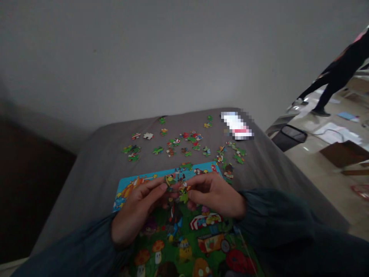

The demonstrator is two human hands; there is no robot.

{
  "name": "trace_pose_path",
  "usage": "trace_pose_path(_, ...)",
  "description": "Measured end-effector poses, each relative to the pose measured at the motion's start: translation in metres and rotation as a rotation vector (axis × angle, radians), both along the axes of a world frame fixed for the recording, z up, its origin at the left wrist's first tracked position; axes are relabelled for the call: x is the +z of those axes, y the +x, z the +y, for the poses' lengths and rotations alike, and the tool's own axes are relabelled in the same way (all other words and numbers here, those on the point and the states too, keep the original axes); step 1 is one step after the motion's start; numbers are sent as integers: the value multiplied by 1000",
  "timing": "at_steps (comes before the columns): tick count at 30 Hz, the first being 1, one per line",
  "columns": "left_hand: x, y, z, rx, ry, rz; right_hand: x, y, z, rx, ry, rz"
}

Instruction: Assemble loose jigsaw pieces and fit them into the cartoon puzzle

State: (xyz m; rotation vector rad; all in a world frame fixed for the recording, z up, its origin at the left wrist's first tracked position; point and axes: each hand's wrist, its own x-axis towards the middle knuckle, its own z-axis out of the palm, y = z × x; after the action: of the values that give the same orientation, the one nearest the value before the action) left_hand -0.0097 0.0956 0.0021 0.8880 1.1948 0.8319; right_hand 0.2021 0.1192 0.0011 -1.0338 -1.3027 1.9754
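Observation:
A colourful jigsaw puzzle point(184, 252) with a blue top and a green lower part lies in front of me. Above its upper middle, my left hand point(141, 206) pinches a green and yellow puzzle piece point(170, 179) between thumb and fingers. Close beside it, my right hand point(215, 196) grips another puzzle piece point(183, 195), mostly green with some white and red. The two held pieces are a small gap apart or just touching; I cannot tell which. Both hands hide part of the puzzle. One loose green piece point(186, 166) rests at the puzzle's top edge.
Several loose puzzle pieces point(191, 136) are scattered over the grey cloth point(100, 154) beyond the puzzle. One piece point(148, 135) shows its white side. A blurred-out bright phone-like object point(238, 127) lies at the back right. A person point(343, 69) stands at the far right, near a brown box point(344, 154).

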Motion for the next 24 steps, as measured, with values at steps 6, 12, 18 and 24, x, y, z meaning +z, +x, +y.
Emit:
trace_pose_path(6,-3,-4,-1,-81,40,145,-3,-2,-1,8,-34,26)
trace_pose_path(12,5,-4,3,-127,160,267,-10,-2,0,-48,11,77)
trace_pose_path(18,9,-4,2,-208,320,455,-14,-1,2,-54,73,89)
trace_pose_path(24,2,-6,1,-382,247,346,-6,-2,-3,-6,81,-3)
